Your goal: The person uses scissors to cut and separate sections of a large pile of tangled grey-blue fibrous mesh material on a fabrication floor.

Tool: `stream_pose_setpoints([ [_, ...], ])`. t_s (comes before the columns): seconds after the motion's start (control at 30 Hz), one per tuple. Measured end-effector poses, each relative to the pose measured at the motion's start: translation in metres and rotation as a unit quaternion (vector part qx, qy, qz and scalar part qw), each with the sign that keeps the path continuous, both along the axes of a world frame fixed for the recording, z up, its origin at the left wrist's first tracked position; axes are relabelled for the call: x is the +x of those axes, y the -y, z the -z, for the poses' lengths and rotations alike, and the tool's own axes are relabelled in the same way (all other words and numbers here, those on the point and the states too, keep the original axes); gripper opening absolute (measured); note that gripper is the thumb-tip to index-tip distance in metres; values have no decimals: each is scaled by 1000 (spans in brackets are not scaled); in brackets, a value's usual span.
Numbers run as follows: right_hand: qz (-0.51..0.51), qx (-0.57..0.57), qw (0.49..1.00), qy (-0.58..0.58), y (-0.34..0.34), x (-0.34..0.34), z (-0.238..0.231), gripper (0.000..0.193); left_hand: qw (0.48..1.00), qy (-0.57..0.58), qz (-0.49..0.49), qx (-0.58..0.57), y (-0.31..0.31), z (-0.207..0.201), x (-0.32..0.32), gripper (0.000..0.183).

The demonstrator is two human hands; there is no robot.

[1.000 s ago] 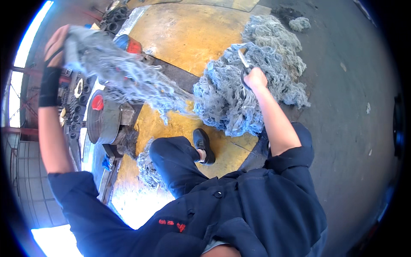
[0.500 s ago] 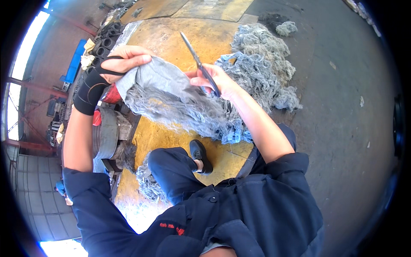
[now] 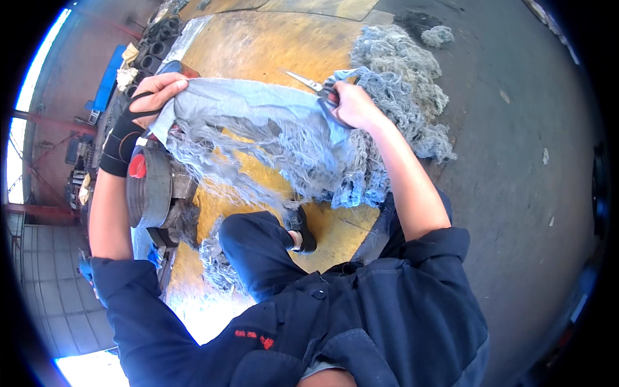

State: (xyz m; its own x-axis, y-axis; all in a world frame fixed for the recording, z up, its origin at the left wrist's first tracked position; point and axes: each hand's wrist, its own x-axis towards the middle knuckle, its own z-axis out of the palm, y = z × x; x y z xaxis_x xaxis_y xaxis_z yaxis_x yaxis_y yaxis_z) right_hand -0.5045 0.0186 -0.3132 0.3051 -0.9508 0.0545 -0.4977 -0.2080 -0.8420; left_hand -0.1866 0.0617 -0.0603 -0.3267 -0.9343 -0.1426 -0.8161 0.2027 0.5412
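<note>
My left hand, in a black wrist wrap, pinches the upper left corner of a grey-blue cloth between thumb and fingers. The cloth spans the gap between my hands, its lower side hanging in long frayed threads. Held in my closed right hand is a pair of scissors, blades pointing left above the cloth's top edge. The cloth's right end lies close by the right hand; whether those fingers also grip it is hidden.
A tall heap of grey-blue frayed threads lies on the right, beside the dark floor. At left stand a round metal drum and several dark rings. A smaller thread clump lies near my knee, on the yellowish floor sheet.
My hands have moved apart, the left one leftward and the right one to the right. The cloth is stretched wider. The scissors have swung from steeply upright to pointing left.
</note>
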Motion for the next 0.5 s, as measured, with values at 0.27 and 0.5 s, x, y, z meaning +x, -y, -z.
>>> stream_pose_setpoints([
  [0.27,343,-189,903,173,25,-34,-38,22,996,-42,-20,73,-13,31,20,18],
  [0.5,372,-290,870,141,18,-40,-34,23,988,-121,56,-80,-10,185,33,19],
])
